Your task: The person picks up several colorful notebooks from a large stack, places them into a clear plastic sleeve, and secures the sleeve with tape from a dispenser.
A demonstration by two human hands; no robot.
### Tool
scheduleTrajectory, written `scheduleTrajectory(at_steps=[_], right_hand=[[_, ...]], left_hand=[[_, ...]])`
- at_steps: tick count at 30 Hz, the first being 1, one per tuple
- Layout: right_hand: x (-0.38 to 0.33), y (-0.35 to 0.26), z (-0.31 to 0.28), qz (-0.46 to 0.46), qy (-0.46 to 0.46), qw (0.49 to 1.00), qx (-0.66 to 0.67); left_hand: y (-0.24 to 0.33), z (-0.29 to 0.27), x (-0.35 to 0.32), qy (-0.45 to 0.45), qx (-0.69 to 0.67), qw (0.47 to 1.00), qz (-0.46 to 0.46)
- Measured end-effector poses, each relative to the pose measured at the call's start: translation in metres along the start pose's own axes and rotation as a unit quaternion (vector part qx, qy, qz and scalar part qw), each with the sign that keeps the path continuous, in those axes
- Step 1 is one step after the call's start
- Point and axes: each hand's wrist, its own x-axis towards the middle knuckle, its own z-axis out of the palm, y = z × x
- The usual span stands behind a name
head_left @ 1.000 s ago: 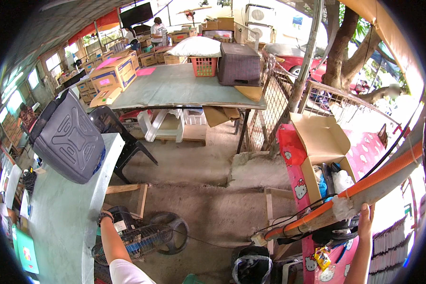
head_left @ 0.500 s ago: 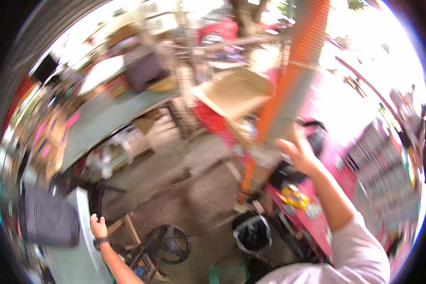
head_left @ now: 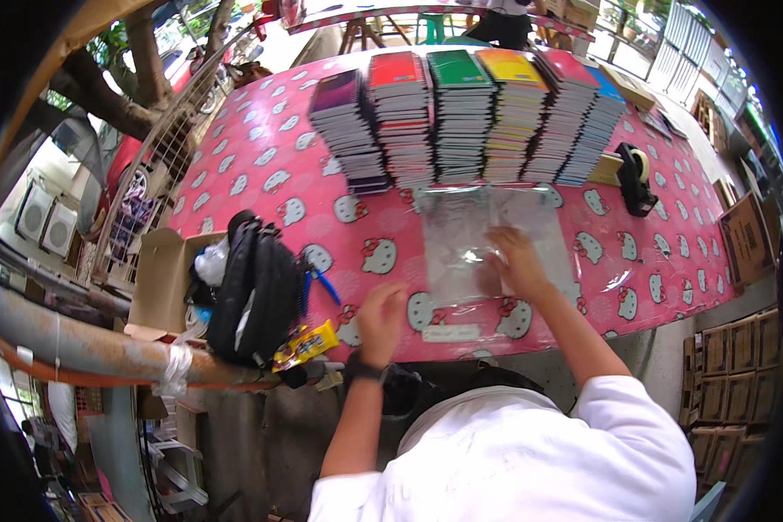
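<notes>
At pink cat-print tablecloth (head_left: 257, 213) now, off rusty pipe (head_left: 87, 345) left of grip. Resting right hand (head_left: 518, 264) on clear plastic film (head_left: 452, 235), spread-fingered, unclamped. Can't make out closure of left hand (head_left: 381, 324). Puts notebook stacks (head_left: 464, 122), beyond grip, apparently within reach.

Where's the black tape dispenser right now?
In the head view, the black tape dispenser is right of centre on the pink table cover, just right of the blue notebook stack and farther out than the right hand.

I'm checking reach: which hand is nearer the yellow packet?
Left. The left hand is just right of the yellow packet; the right hand is farther right, over the clear plastic.
</notes>
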Motion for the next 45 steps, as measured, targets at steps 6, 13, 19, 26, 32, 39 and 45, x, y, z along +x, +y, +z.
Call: scheduleTrajectory(at_steps=[6, 13, 19, 26, 32, 39, 45], right_hand=[[-0.079, 0.046, 0.005, 0.119, -0.152, 0.966, -0.172], [-0.084, 0.066, -0.018, 0.16, -0.098, 0.977, -0.098], [-0.06, 0.105, -0.016, 0.11, -0.037, 0.99, -0.082], [-0.024, 0.059, -0.065, 0.319, 0.138, 0.897, 0.273], [-0.015, 0.031, 0.008, 0.049, -0.058, 0.97, 0.232], [-0.022, 0.031, -0.009, 0.017, -0.026, 0.981, 0.193], [-0.034, 0.002, 0.013, 0.024, -0.094, 0.995, -0.027]], left_hand=[[-0.033, 0.142, 0.056, -0.182, 0.408, 0.889, 0.102], [-0.076, 0.127, 0.042, -0.211, 0.484, 0.848, 0.048], [-0.086, 0.12, 0.07, -0.107, 0.461, 0.881, 0.008], [-0.098, 0.117, 0.075, 0.005, 0.449, 0.883, -0.138], [-0.059, 0.153, 0.106, -0.062, 0.337, 0.913, -0.221], [-0.08, 0.142, 0.089, 0.049, 0.337, 0.924, -0.173], [-0.088, 0.126, 0.097, -0.024, 0.267, 0.939, -0.214]])
